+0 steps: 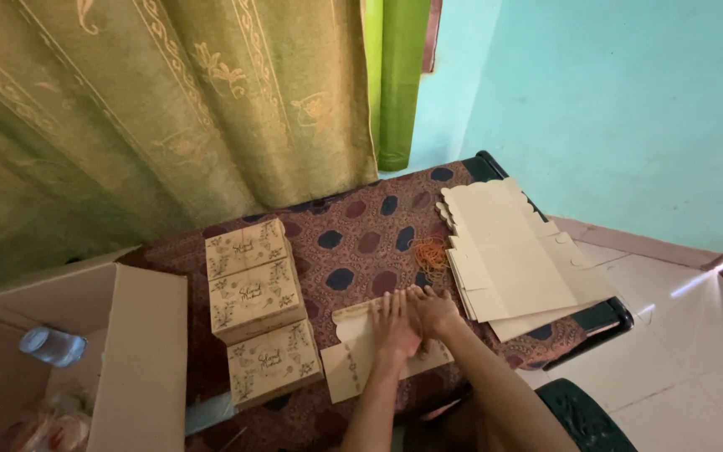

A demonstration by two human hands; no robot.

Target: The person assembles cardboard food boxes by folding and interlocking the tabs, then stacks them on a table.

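While both hands press flat on it, the tan die-cut cardboard box blank (353, 356) lies unfolded on the patterned maroon worktop (353, 243) | left hand (393, 328), right hand (433, 311): fingers spread, gripping nothing | done: three printed folded boxes (254, 293) left of blank | left: flat blank stack (516, 255) to its right

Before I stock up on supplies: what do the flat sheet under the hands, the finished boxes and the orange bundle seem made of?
Flat sheet: thin tan card, matte, by its creased flaps. Boxes: apparently the same card, printed with dark floral designs. Orange bundle: probably rubber bands, thin tangled loops. Both hands press the sheet flat.
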